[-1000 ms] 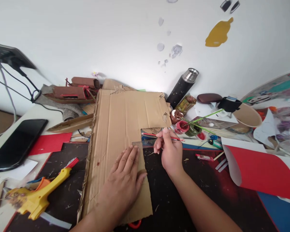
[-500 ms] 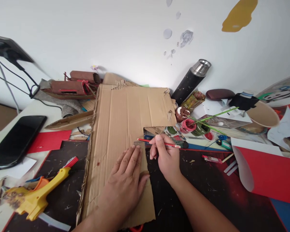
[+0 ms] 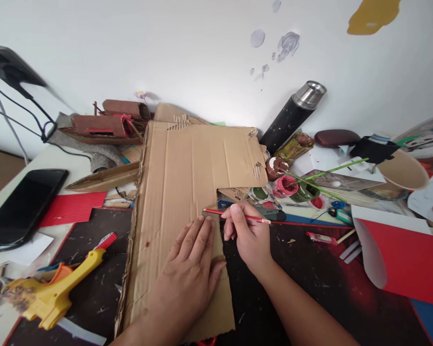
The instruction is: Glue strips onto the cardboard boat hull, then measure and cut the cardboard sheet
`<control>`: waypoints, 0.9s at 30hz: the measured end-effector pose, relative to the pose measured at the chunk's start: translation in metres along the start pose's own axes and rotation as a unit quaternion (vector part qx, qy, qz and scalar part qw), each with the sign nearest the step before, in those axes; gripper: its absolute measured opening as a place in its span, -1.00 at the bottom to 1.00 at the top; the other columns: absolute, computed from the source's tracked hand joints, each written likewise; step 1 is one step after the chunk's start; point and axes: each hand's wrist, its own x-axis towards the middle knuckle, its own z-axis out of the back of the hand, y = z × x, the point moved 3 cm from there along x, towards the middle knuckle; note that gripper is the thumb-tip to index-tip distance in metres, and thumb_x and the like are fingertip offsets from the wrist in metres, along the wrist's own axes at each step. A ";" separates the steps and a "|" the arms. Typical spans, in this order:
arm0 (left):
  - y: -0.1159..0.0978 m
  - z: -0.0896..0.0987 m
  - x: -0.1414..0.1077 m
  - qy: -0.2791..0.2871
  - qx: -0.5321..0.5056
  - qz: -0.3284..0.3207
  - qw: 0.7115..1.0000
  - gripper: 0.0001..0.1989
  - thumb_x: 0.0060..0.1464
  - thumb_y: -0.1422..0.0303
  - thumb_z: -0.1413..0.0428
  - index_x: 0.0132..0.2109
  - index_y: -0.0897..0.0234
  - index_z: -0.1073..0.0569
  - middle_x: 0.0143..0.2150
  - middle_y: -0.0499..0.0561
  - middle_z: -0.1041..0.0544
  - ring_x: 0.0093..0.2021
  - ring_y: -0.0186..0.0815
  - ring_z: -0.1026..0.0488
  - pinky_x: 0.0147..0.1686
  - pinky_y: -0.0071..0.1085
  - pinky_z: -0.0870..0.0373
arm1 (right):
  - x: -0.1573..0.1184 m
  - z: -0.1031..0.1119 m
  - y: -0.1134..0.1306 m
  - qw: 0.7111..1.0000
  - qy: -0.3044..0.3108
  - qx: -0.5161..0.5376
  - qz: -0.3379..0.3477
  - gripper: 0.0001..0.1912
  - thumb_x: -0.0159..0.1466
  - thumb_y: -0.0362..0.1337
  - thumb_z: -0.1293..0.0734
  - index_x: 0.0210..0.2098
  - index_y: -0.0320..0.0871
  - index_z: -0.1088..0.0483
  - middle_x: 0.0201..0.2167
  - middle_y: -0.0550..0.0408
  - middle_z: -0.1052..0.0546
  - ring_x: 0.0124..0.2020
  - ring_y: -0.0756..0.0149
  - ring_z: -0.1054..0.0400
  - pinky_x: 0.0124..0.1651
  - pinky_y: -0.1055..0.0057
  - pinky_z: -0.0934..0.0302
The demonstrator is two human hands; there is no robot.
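Observation:
My left hand [image 3: 189, 259] lies flat, fingers stretched out, pressing on a smaller cardboard piece [image 3: 212, 317] that rests over a large corrugated cardboard sheet [image 3: 180, 163]. In my right hand [image 3: 247, 230] is a red pencil [image 3: 216, 211], pinched between thumb and fingers. Its tip points left and sits at the top edge of the smaller piece, just above my left fingertips. Whether the tip touches the cardboard, I cannot tell. The large sheet has a squared notch on its right side and torn spots near its upper right corner.
A yellow glue gun [image 3: 57, 293] and a black phone [image 3: 25, 206] lie on the left. Behind stand a brown cardboard boat [image 3: 104, 127], a black thermos [image 3: 290, 117] and open paint jars [image 3: 286, 186] with brushes. Red paper [image 3: 411, 264] curls at the right, beside a utility knife [image 3: 270, 214].
The view has shifted slightly, so the things at the back and right appear a little further right. Both hands keep nearly the same pose, the pencil still at the smaller piece's top edge.

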 end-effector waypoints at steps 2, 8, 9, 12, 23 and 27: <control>0.000 0.000 0.000 -0.001 0.004 -0.003 1.000 -0.40 0.49 0.20 0.06 0.47 0.53 -0.27 0.44 0.27 -0.43 0.44 0.03 -0.32 0.39 -0.02 -0.30 | 0.000 0.000 0.000 1.000 0.000 0.002 0.000 -0.51 0.49 0.14 -0.32 -0.35 -0.11 -0.51 -0.68 0.24 -0.40 -0.67 0.40 -0.27 -0.53 0.45 -0.15; 0.001 0.001 0.001 -0.006 0.006 -0.006 1.000 -0.41 0.49 0.21 0.06 0.46 0.54 -0.29 0.43 0.27 -0.44 0.43 0.03 -0.32 0.38 -0.04 -0.27 | 0.001 0.000 0.001 1.000 0.002 0.007 0.004 -0.52 0.50 0.12 -0.33 -0.35 -0.11 -0.51 -0.69 0.25 -0.39 -0.67 0.42 -0.27 -0.53 0.46 -0.14; 0.000 0.001 0.001 -0.007 0.008 -0.007 1.000 -0.41 0.50 0.20 0.07 0.45 0.54 -0.30 0.43 0.26 -0.45 0.43 0.03 -0.32 0.38 -0.04 -0.27 | 0.001 0.000 0.001 1.000 0.002 0.007 0.003 -0.52 0.50 0.11 -0.33 -0.35 -0.11 -0.51 -0.69 0.25 -0.39 -0.67 0.42 -0.27 -0.53 0.47 -0.14; 0.000 0.002 0.002 -0.003 0.014 -0.011 1.000 -0.42 0.51 0.21 0.10 0.44 0.56 -0.31 0.43 0.27 -0.46 0.42 0.04 -0.33 0.38 -0.02 -0.26 | 0.001 0.000 0.001 1.000 0.003 0.005 0.000 -0.52 0.51 0.12 -0.32 -0.36 -0.11 -0.50 -0.69 0.25 -0.39 -0.67 0.42 -0.27 -0.53 0.46 -0.14; 0.000 0.002 0.002 -0.005 0.012 -0.017 1.000 -0.42 0.52 0.21 0.11 0.44 0.59 -0.30 0.41 0.29 -0.46 0.42 0.05 -0.32 0.35 0.00 -0.29 | 0.001 0.000 -0.001 0.999 0.010 0.029 0.012 -0.54 0.51 0.09 -0.33 -0.35 -0.13 -0.50 -0.68 0.26 -0.41 -0.68 0.44 -0.28 -0.54 0.49 -0.13; 0.001 0.001 0.001 -0.004 0.008 -0.009 1.000 -0.41 0.52 0.21 0.12 0.45 0.57 -0.29 0.43 0.28 -0.45 0.43 0.03 -0.31 0.37 0.00 -0.27 | 0.001 0.000 0.000 1.000 0.008 0.026 0.014 -0.53 0.51 0.10 -0.33 -0.35 -0.13 -0.50 -0.68 0.26 -0.41 -0.68 0.45 -0.28 -0.55 0.50 -0.14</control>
